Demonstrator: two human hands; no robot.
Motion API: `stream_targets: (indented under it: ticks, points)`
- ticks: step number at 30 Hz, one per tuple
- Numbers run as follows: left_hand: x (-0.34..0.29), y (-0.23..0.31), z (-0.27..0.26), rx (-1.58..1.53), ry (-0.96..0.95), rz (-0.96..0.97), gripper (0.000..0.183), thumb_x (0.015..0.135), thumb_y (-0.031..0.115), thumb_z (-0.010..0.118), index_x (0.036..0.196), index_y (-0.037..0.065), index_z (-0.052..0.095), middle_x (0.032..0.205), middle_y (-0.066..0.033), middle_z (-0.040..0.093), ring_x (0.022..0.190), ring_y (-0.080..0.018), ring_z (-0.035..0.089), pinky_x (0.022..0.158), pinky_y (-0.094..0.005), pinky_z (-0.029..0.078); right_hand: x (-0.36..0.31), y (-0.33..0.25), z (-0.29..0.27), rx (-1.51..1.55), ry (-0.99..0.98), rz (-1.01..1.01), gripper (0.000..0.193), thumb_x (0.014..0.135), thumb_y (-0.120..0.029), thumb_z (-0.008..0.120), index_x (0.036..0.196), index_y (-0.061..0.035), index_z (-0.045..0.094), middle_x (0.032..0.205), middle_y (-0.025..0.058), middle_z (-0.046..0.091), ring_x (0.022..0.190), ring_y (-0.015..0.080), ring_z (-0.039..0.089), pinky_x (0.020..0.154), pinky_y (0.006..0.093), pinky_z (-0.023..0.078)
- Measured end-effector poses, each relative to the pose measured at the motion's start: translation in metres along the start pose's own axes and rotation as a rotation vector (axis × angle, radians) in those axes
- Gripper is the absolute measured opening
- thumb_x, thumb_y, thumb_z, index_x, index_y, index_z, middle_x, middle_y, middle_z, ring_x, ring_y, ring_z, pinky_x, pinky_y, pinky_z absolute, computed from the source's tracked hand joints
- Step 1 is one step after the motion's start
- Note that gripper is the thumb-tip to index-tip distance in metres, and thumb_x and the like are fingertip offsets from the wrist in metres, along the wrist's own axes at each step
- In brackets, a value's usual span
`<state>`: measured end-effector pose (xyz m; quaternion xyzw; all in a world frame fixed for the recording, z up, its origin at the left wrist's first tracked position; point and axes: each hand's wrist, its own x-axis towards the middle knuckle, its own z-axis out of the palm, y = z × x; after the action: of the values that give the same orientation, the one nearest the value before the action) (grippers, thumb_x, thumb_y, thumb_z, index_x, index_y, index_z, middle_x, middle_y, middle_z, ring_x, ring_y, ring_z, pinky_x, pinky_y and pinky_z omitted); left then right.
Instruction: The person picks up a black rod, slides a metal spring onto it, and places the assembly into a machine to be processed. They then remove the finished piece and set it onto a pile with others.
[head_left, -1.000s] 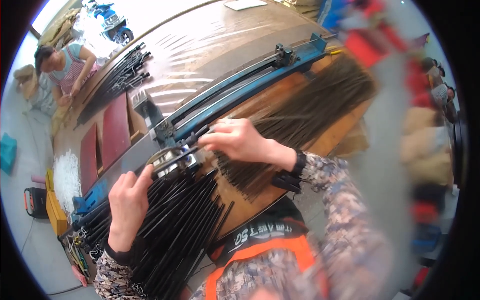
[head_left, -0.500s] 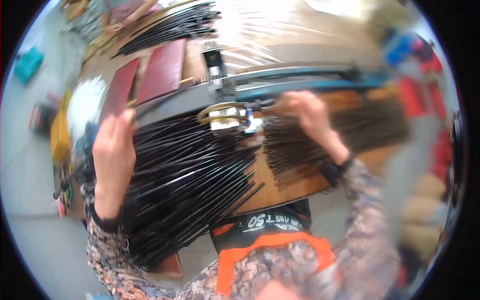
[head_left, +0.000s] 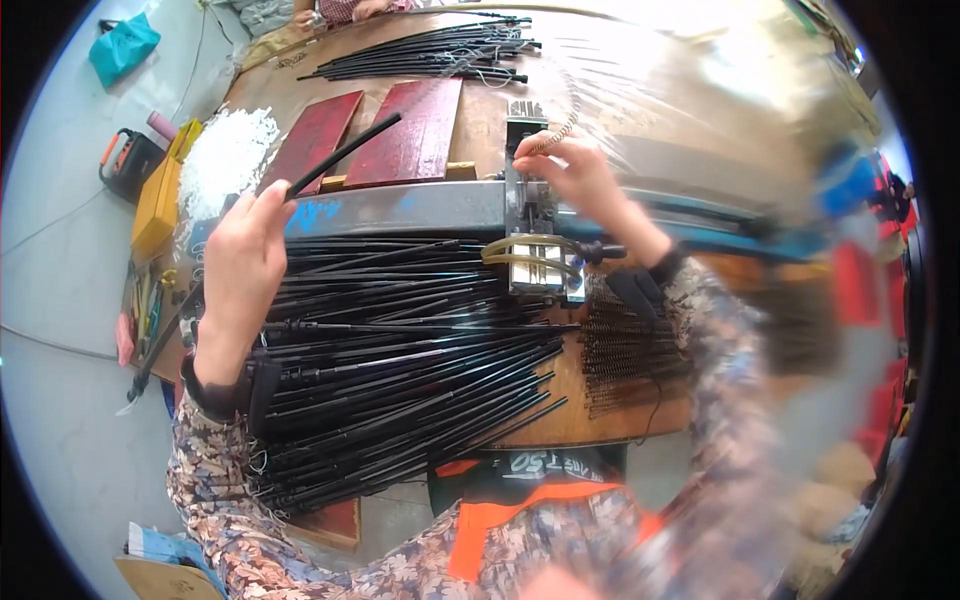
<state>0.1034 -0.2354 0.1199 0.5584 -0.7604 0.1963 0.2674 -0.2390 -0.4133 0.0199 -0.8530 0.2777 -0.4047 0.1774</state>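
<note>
my left fingers [head_left: 265,207] pinch a rod [head_left: 350,150], its tip jutting clear; my right fingers [head_left: 541,151] pinch a spring [head_left: 575,102]. more rods [head_left: 400,351] lie below both, probably for easy reach.

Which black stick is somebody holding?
The black stick in the left hand, slanting in front of the red boards; the other sticks lie in piles.

black rod [head_left: 352,150]: straight, raised aslant | thin coiled spring [head_left: 572,117]: raised, arched

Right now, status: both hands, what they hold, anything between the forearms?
Left hand: closed around black rod. Right hand: pinching thin coiled spring. Between forearms: piled black rods, metal fixture.
</note>
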Motion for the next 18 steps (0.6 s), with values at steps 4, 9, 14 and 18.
stream_targets:
  ticks: [4, 9, 14, 18]
  points:
    - [-0.010, -0.006, 0.007, -0.018, -0.088, -0.101, 0.020, 0.094, 0.006, 0.064, 0.114, 0.004, 0.066, 0.084, -0.0168, 0.061, 0.072, -0.0363, 0.061, 0.064, -0.0409, 0.048, 0.002, 0.014, 0.005, 0.077, -0.025, 0.019, 0.014, 0.091, -0.022, 0.072, 0.100, -0.0124, 0.076, 0.090, 0.0021, 0.076, 0.084, 0.0128, 0.071, 0.078, 0.0278, 0.056]
    - [-0.014, -0.008, 0.021, -0.086, -0.063, -0.145, 0.022, 0.094, 0.004, 0.064, 0.116, 0.003, 0.066, 0.087, -0.0180, 0.063, 0.074, -0.0351, 0.063, 0.065, -0.0386, 0.050, 0.003, 0.015, 0.008, 0.112, -0.056, 0.058, 0.012, 0.093, -0.019, 0.070, 0.098, -0.0095, 0.075, 0.088, 0.0027, 0.075, 0.083, 0.0121, 0.071, 0.076, 0.0266, 0.056]
    - [-0.019, -0.010, 0.021, -0.090, -0.079, -0.174, 0.023, 0.094, 0.004, 0.064, 0.116, 0.002, 0.066, 0.088, -0.0188, 0.064, 0.075, -0.0354, 0.064, 0.067, -0.0384, 0.050, 0.009, 0.012, 0.009, 0.031, -0.197, -0.025, 0.015, 0.095, -0.021, 0.068, 0.100, -0.0073, 0.072, 0.086, 0.0059, 0.074, 0.078, 0.0179, 0.069, 0.074, 0.0306, 0.056]
    - [-0.022, -0.010, 0.021, -0.073, -0.045, -0.151, 0.022, 0.093, 0.004, 0.065, 0.115, 0.004, 0.067, 0.085, -0.0179, 0.063, 0.073, -0.0355, 0.063, 0.065, -0.0386, 0.050, 0.027, -0.004, 0.028, -0.116, -0.565, 0.177, 0.012, 0.097, -0.017, 0.064, 0.097, -0.0053, 0.065, 0.085, 0.0094, 0.070, 0.078, 0.0233, 0.068, 0.074, 0.0361, 0.052]
